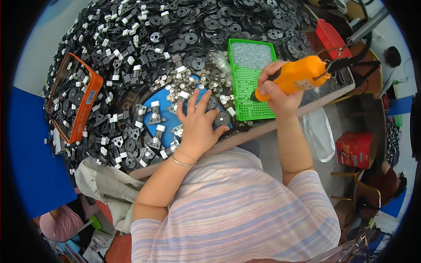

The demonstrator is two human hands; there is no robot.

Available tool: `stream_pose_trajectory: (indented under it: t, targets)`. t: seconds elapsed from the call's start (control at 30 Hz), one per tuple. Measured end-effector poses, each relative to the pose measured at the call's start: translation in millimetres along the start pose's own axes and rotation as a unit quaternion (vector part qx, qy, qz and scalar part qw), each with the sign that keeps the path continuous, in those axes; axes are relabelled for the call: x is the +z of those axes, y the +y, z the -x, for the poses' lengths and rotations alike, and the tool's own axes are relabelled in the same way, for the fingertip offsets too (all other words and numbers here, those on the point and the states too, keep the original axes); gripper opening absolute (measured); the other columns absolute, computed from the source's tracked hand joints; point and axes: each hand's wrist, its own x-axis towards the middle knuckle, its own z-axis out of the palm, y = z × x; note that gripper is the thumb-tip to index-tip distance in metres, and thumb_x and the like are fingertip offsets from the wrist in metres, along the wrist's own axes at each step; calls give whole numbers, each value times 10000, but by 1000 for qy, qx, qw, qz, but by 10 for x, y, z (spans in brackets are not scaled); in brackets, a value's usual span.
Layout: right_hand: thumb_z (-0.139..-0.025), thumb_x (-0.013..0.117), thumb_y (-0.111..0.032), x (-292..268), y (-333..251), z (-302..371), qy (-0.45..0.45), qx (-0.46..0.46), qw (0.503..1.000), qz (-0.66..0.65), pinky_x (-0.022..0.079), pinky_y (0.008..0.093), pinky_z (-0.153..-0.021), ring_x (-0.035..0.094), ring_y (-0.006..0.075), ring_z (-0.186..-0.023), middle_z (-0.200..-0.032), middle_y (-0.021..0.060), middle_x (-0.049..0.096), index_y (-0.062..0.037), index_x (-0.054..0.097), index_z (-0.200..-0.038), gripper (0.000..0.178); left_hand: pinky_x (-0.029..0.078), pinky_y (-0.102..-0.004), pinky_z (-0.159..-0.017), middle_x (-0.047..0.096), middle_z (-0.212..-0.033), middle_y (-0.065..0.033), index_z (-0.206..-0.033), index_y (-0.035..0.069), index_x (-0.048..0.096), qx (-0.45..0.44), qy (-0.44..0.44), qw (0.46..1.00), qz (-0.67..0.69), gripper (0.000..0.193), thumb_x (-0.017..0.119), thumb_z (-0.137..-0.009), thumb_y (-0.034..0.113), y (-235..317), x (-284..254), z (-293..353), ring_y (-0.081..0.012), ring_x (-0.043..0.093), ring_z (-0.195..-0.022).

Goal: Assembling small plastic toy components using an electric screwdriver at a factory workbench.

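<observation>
Right hand [280,100] wrapped round an orange power tool [305,74], dark tip over the lower half of the green tray [245,90]; silver screws [252,55] fill that tray's far end. Left hand [197,125] wide, fingers spread, above the blue mat [163,100]; contact with parts unclear. Black disc [222,119] just beside its thumb. Small metal pieces [186,81] heaped beyond the fingers. Black discs and white-tipped black parts [155,113] cover much of the tabletop; orange bin [85,105] far left.
</observation>
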Motion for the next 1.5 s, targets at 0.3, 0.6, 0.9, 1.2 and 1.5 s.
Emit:
stream_pose_trajectory:
  t: [0.3, 0.6, 0.9, 1.2, 1.5]
  targets:
    - [-722, 576, 77, 4, 97, 94, 36, 3, 999, -28, 439, 255, -538, 514, 150, -603, -822, 128, 523, -5, 465, -944, 261, 97, -560, -978, 400, -1296, -101, -930, 68, 656, 8, 21, 1000, -16, 411, 749, -588, 275, 61, 13, 16, -305, 247, -1269]
    - [-714, 572, 88, 22, 86, 104, 27, 5, 998, -58, 438, 234, -540, 520, 127, -615, -781, 96, 527, -7, 479, -931, 254, 102, -555, -977, 392, -1300, -98, -965, 74, 638, 12, 21, 999, -26, 454, 752, -582, 288, 61, 10, 40, -303, 252, -1266]
    - [-697, 542, 104, 125, -161, 45, 0, -94, 983, -156, 455, 240, -527, 519, 148, -597, -802, 134, 520, 7, 458, -942, 277, 87, -540, -993, 348, -1330, -118, -1097, 112, 549, -28, -9, 999, -38, 686, 804, -503, 338, -68, -419, 231, -314, 237, -1272]
    - [-692, 538, 99, 445, -77, 83, -32, -61, 984, -163, 447, 224, -482, 517, 147, -571, -795, 141, 520, 6, 460, -930, 267, 130, -537, -991, 400, -1285, -127, -1026, 95, 594, -87, 31, 994, -55, 546, 776, -573, 339, -428, -537, 409, -324, 277, -1247]
    - [-730, 551, 74, 415, -76, 96, -29, -72, 980, -183, 454, 240, -515, 514, 153, -574, -815, 140, 517, -1, 460, -945, 245, 358, -409, -863, 584, -997, -72, -883, 57, 636, -17, 70, 997, 17, 266, 702, -648, 163, -864, -379, -454, -268, 498, -1007]
